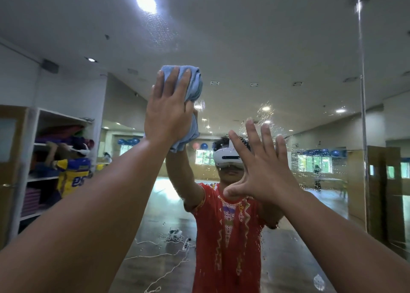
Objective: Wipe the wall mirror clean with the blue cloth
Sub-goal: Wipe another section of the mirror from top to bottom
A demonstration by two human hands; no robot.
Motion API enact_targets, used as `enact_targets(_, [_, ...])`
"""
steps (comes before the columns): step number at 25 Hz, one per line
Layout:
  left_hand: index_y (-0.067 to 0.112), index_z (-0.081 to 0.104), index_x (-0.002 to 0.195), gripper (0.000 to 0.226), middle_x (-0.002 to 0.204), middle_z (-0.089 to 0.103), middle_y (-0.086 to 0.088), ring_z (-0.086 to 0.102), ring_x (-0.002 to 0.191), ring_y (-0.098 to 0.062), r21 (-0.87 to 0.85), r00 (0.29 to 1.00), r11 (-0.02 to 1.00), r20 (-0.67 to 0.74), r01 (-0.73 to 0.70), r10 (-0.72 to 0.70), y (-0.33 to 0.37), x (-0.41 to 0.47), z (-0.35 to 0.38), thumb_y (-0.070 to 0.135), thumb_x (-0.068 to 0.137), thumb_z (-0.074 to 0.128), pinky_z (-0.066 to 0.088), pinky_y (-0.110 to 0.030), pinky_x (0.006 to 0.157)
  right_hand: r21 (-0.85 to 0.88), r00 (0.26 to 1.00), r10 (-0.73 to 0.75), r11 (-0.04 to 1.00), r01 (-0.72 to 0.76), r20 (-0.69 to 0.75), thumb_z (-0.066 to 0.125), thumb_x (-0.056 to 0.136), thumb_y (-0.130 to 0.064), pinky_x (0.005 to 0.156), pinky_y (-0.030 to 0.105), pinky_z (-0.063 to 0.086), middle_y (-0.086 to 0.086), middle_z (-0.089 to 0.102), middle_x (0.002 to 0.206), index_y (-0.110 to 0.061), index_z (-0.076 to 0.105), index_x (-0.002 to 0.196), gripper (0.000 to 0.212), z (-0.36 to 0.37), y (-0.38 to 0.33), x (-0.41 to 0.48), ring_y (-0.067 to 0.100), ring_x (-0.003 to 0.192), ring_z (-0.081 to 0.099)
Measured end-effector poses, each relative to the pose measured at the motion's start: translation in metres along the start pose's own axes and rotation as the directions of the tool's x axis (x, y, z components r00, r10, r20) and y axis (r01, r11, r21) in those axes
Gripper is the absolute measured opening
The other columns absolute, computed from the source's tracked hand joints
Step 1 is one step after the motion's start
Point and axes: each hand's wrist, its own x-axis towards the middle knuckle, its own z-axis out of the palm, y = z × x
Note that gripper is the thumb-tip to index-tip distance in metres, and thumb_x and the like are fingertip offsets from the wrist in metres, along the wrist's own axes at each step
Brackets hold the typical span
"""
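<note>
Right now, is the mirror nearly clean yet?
Not yet. The left part of the mirror looks free of drops, so maybe it's wiped. The left hand presses the blue cloth flat on the glass; the right hand is spread open. Drops to wipe sit above the cloth, around the right hand and lower down.

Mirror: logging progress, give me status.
Left hand presses cloth flat on mirror. Right hand open, fingers spread. Droplets right of cloth. Nothing blocking.
</note>
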Motion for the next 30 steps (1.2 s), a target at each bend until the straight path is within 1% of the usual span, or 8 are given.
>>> enact_targets(7, [0.026, 0.025, 0.158, 0.066, 0.165, 0.021, -0.002, 0.011, 0.153, -0.033, -0.027, 0.999, 1.000, 0.045, 0.004, -0.003, 0.000, 0.001, -0.003, 0.031, 0.092, 0.035, 0.018, -0.053, 0.122, -0.031, 0.999, -0.005, 1.000, 0.003, -0.047, 0.061, 0.074, -0.083, 0.125, 0.052, -0.010, -0.004, -0.040, 0.161, -0.044, -0.023, 0.156, 0.123, -0.015, 0.006, -0.005, 0.025, 0.150, -0.033])
enact_targets(12, [0.025, 0.025, 0.158, 0.067, 0.165, 0.022, -0.005, 0.011, 0.152, -0.035, -0.002, 0.998, 1.000, 0.061, -0.024, 0.024, -0.003, 0.001, -0.006, 0.032, 0.092, 0.036, 0.019, -0.051, 0.122, -0.119, 0.996, 0.076, 0.989, -0.082, -0.055, 0.068, 0.069, -0.081, 0.124, 0.048, -0.003, 0.001, -0.029, 0.166, -0.039, -0.023, 0.156, 0.133, -0.042, 0.047, -0.025, 0.034, 0.154, -0.020])
enact_targets(16, [0.027, 0.024, 0.158, 0.067, 0.166, 0.020, -0.003, 0.007, 0.153, -0.034, -0.032, 0.994, 0.998, 0.097, 0.047, -0.044, 0.006, 0.008, -0.008, 0.033, 0.093, 0.032, 0.016, -0.051, 0.123, -0.228, 0.992, 0.107, 0.969, -0.091, 0.061, 0.071, 0.065, -0.081, 0.122, 0.043, -0.008, 0.001, -0.042, 0.160, -0.037, -0.042, 0.145, 0.146, -0.044, 0.084, -0.037, 0.035, 0.150, -0.029])
enact_targets(20, [0.027, 0.020, 0.159, 0.061, 0.167, 0.015, -0.003, 0.004, 0.153, -0.036, -0.004, 0.993, 0.998, 0.103, 0.057, -0.056, 0.041, 0.032, -0.008, 0.028, 0.101, 0.039, 0.014, -0.051, 0.122, -0.129, 0.995, 0.069, 0.990, -0.060, 0.067, 0.077, 0.062, -0.077, 0.113, 0.039, -0.018, -0.007, -0.049, 0.154, -0.041, -0.040, 0.146, 0.149, -0.039, 0.095, -0.035, 0.026, 0.138, -0.044])
enact_targets(22, [0.026, 0.021, 0.159, 0.060, 0.167, 0.015, -0.003, 0.004, 0.153, -0.037, 0.004, 0.994, 1.000, 0.114, -0.005, 0.004, 0.064, 0.041, 0.000, 0.028, 0.101, 0.037, 0.013, -0.051, 0.120, -0.112, 0.997, 0.055, 0.993, -0.048, 0.058, 0.078, 0.061, -0.077, 0.113, 0.038, -0.019, -0.008, -0.048, 0.155, -0.041, -0.036, 0.150, 0.149, -0.038, 0.097, -0.034, 0.024, 0.137, -0.044])
enact_targets(25, [0.030, 0.012, 0.161, 0.062, 0.169, 0.007, -0.002, -0.002, 0.154, -0.035, 0.047, 0.956, 0.966, 0.167, -0.253, 0.242, 0.099, 0.019, 0.017, 0.037, 0.099, 0.019, 0.012, -0.054, 0.124, -0.105, 0.998, 0.043, 0.994, -0.037, 0.052, 0.078, 0.059, -0.078, 0.113, 0.038, -0.020, -0.008, -0.047, 0.157, -0.041, -0.034, 0.151, 0.149, -0.038, 0.099, -0.034, 0.023, 0.140, -0.043])
enact_targets(27, [0.031, 0.007, 0.161, 0.062, 0.169, 0.000, 0.000, -0.009, 0.155, -0.032, 0.014, 0.927, 0.939, 0.169, -0.343, 0.336, 0.117, -0.028, 0.027, 0.036, 0.102, 0.027, 0.007, -0.053, 0.125, -0.106, 0.998, 0.034, 0.994, -0.029, 0.046, 0.077, 0.061, -0.077, 0.115, 0.038, -0.018, -0.007, -0.046, 0.157, -0.040, -0.033, 0.152, 0.148, -0.037, 0.100, -0.034, 0.026, 0.145, -0.039])
enact_targets(30, [0.027, 0.023, 0.159, 0.065, 0.168, 0.012, -0.001, -0.001, 0.155, -0.031, -0.095, 0.903, 0.912, 0.133, -0.398, 0.408, 0.118, -0.110, 0.019, 0.031, 0.099, 0.047, 0.013, -0.055, 0.124, -0.091, 0.998, 0.033, 0.995, -0.029, 0.051, 0.079, 0.063, -0.074, 0.118, 0.040, -0.016, -0.007, -0.047, 0.156, -0.039, -0.032, 0.153, 0.147, -0.037, 0.101, -0.035, 0.029, 0.147, -0.038])
